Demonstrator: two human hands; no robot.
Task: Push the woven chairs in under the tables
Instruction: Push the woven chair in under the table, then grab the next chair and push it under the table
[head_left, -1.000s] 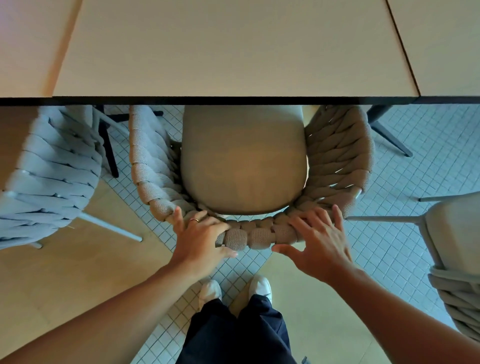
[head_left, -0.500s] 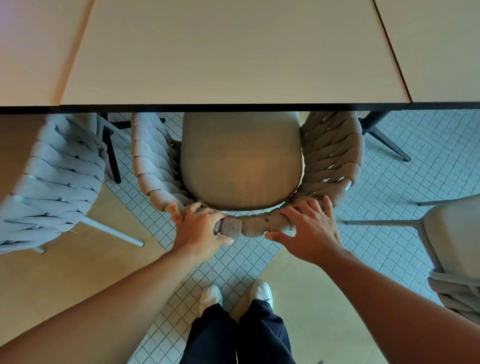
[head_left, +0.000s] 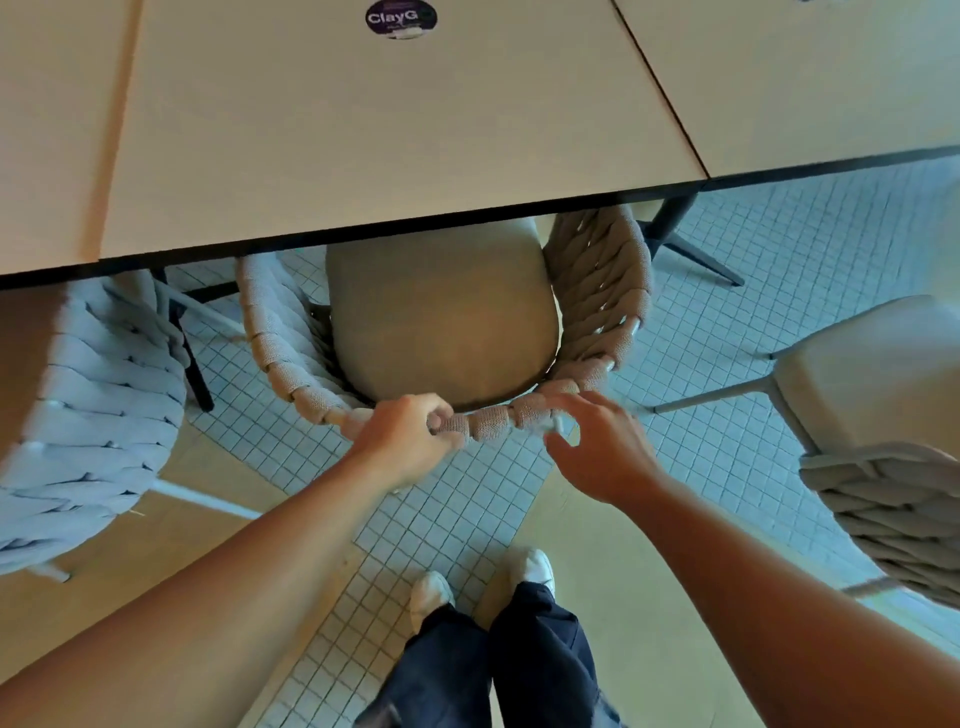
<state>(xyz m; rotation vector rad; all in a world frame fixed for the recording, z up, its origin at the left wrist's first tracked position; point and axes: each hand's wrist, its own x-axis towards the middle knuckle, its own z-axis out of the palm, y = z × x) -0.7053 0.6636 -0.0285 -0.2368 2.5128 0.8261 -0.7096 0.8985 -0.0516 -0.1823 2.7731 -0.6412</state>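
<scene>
A: How many woven chairs do you count?
B: Three. The beige middle chair (head_left: 597, 291) sits straight ahead. A grey left chair (head_left: 88, 415) and a grey right chair (head_left: 893, 509) flank it.
A: And surfaces?
B: Three pale tops set edge to edge: the left surface (head_left: 52, 130), the middle surface (head_left: 389, 130) and the right surface (head_left: 805, 78). One round purple sticker (head_left: 401, 18) lies on the middle one, at the top of the view.
A: Where does the middle chair stand?
B: The front of its seat cushion (head_left: 441, 322) is tucked beneath the dark edge of the middle surface. The rest of the cushion, both woven arms and the curved back rim (head_left: 488, 423) stick out over the tiled floor (head_left: 779, 234). The left chair reaches in beneath the edge of the left surface. The right chair stands out on the floor, apart from the right surface.
A: Are both hands on it?
B: Two hands, both at the back rim. The left hand (head_left: 410, 441) has its fingers curled over the rim and grips it. The right hand (head_left: 602, 447) is at the rim's right end, fingers bent, thumb and forefinger close together. It is blurred there, so I cannot tell whether it grips the rim or only brushes it.
A: Anything else?
B: Two white shoes (head_left: 431, 595) side by side below the hands, under dark trouser legs (head_left: 493, 665).
</scene>
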